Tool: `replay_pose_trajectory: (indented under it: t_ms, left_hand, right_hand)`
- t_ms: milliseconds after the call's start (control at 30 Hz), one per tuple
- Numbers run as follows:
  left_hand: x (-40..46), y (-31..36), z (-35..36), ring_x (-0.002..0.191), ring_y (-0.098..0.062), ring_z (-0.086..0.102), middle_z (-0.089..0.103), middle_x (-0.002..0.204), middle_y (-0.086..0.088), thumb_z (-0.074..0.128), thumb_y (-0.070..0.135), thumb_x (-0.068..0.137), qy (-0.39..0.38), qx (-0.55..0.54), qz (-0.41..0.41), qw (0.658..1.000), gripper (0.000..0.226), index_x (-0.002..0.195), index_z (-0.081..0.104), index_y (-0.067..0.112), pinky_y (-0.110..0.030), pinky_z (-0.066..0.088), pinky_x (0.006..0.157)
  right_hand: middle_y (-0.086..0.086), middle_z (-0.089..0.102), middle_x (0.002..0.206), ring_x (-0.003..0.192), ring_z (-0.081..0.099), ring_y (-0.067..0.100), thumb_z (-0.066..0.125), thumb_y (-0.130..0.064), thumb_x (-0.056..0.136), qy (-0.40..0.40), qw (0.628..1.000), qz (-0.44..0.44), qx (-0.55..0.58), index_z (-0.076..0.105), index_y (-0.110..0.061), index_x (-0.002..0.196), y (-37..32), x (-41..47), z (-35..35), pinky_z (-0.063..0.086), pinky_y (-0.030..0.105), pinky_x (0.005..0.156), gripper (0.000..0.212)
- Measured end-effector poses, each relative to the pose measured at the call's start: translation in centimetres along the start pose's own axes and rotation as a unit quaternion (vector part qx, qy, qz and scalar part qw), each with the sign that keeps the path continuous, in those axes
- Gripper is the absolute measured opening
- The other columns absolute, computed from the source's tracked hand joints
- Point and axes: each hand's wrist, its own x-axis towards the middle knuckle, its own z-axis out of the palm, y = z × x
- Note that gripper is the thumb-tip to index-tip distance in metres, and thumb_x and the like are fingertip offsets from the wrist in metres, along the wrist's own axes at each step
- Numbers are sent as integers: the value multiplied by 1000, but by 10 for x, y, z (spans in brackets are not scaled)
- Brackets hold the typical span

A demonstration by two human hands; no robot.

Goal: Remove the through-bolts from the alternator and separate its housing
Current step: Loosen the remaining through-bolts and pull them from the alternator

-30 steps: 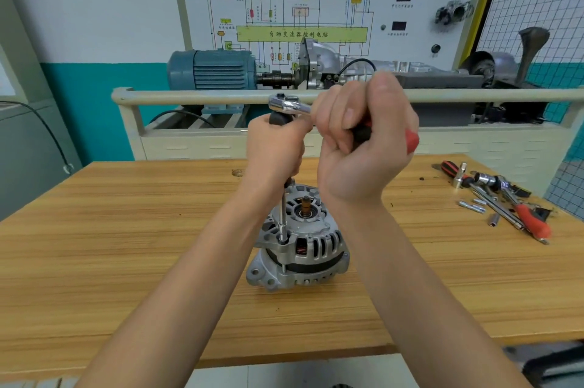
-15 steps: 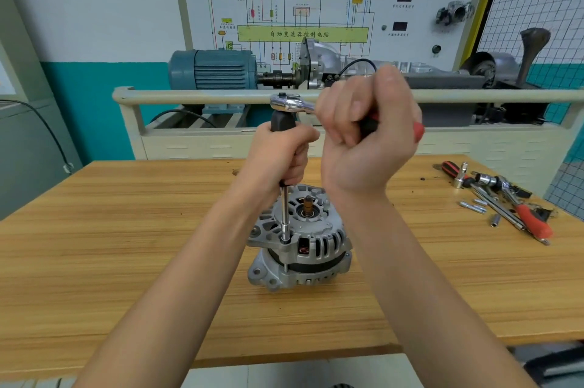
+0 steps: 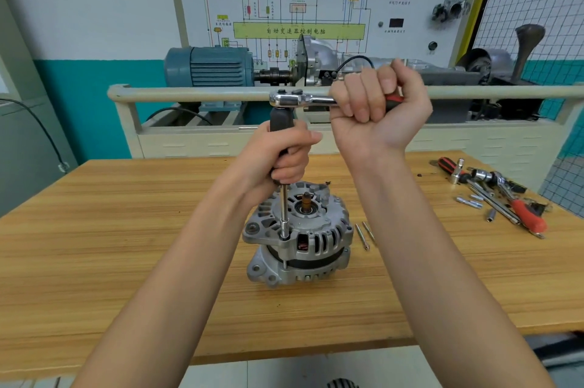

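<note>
— What is sitting nearest on the wooden workbench [image 3: 94, 261]?

— The alternator [image 3: 298, 239] is standing shaft-up at centre, a socket extension [image 3: 284, 210] seating upright on a bolt at its 9 o'clock edge. Two loose through-bolts [image 3: 363, 234] are lying just beside it at 3 o'clock.

— And the hands?

— The left hand [image 3: 281, 156] is wrapping its fingers around the extension's black grip above the housing. The right hand [image 3: 376, 109] is clenching the ratchet [image 3: 303, 100] handle, which is pointing toward 3 o'clock.

— Farther off?

— Spare tools [image 3: 499, 194] are lying at 2 o'clock; a blue motor [image 3: 208, 66] is sitting at 12 o'clock.
</note>
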Motion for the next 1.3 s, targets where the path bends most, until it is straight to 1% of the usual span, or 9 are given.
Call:
replay_pose_trajectory:
  t_ms: [133,233,300,467,600,767,967,1067,1300]
  left_hand:
    - [6,-6,14,30,-8,16,23,37,8,52,-2,88,171,50,15,984,47,52,29,18,-13,17,37]
    - [9,-9,23,33,-8,18,26,38,9,53,-4,83,261,78,42,961,43,55,30,18,-14,18,36]
    - [8,-10,23,33,-7,21,28,39,9,53,-5,81,275,95,54,955,41,55,31,18,-13,19,37]
    - [2,-5,5,31,-9,22,28,38,6,58,0,83,102,38,22,994,42,50,37,17,-17,22,37]
    - [2,4,-4,27,-5,23,30,34,8,62,13,75,-51,1,-24,998,38,45,40,19,-14,20,35]
    - [5,0,9,29,-7,16,23,36,8,55,4,87,78,51,-9,996,52,45,29,20,-13,17,36]
    - [8,-6,21,33,-10,15,23,38,8,52,-3,84,246,66,32,966,49,48,30,22,-16,17,37]
    - [6,-7,17,33,-10,16,24,38,8,55,-2,84,224,71,32,972,51,47,30,22,-14,18,38]
    - [1,4,-8,30,-9,25,29,37,6,65,18,73,-15,22,2,1000,35,46,41,19,-17,27,38]
  right_hand:
    - [-5,27,34,34,18,11,32,-9,93,-89,979,-120,-138,41,-13,45,14,-16,4,20,23,43,49]
    - [-10,34,41,37,26,10,40,-6,87,-166,905,-266,-287,46,-19,60,31,-29,9,19,28,44,31]
    - [-11,35,42,37,26,10,40,-4,86,-174,888,-283,-317,46,-19,63,35,-31,11,18,28,43,28]
    - [-5,26,33,34,16,12,36,-10,89,-104,978,-105,-148,42,-12,44,12,-15,7,19,23,43,46]
    - [-3,23,32,31,16,11,34,-15,92,-7,1000,18,-14,39,-13,42,-2,2,-2,19,19,40,50]
    - [-3,23,32,31,17,11,33,-14,93,-5,1000,-5,-7,40,-13,42,-1,0,-3,20,20,39,51]
    - [-5,28,35,34,21,10,32,-5,88,-146,957,-165,-187,44,-14,49,21,-22,7,18,25,43,41]
    - [-6,30,36,34,24,10,31,-2,86,-168,939,-197,-227,45,-15,53,25,-26,8,18,26,44,39]
    - [-3,24,32,33,15,11,36,-15,87,-44,998,16,-45,41,-13,41,1,3,1,21,20,40,46]
